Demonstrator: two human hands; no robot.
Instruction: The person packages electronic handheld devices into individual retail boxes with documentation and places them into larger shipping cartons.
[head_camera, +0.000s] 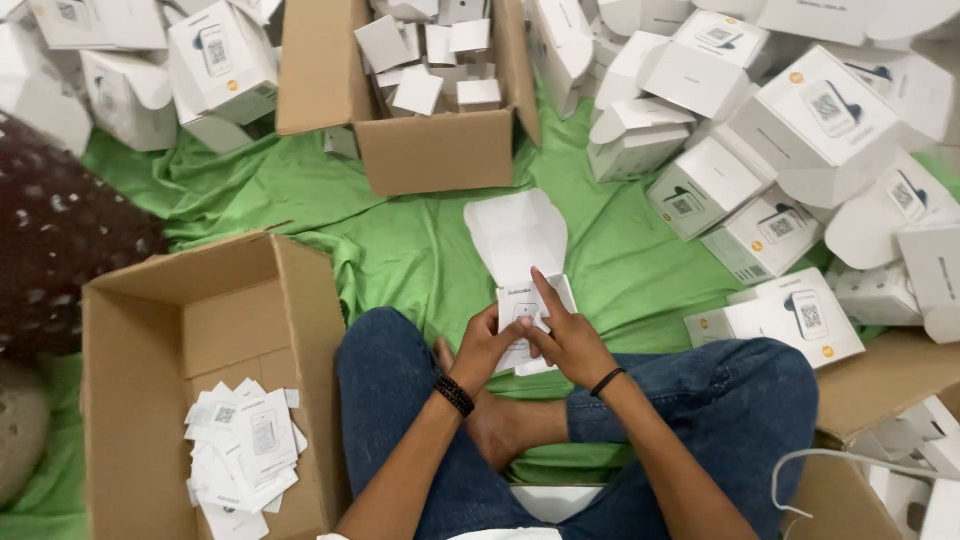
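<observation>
- Head view: a small white carton (520, 290) with its lid flap raised is held above the lap, over the green sheet (420, 250) spread on the floor.
- The left hand (483, 348) is closed around the carton's lower left edge, its grip pinching the card between thumb and fingers.
- The right hand (570, 340) is laid against the carton's right side, the forefinger stretched up along the front panel and the other fingers curled onto the card, so this grip is also pressed onto the carton.
- A black beaded bracelet (455, 395) is worn on the left wrist and a thin black band (606, 381) on the right.
- Crossed legs in blue jeans (740, 410) are seen beneath the hands.
- To the left, an open cardboard box (230, 320) holds a heap of white leaflets (245, 445).
- Ahead, a second cardboard box (430, 150) is filled with small white cartons.
- To the right, a pile of white product boxes (790, 140) is stacked on the sheet.
</observation>
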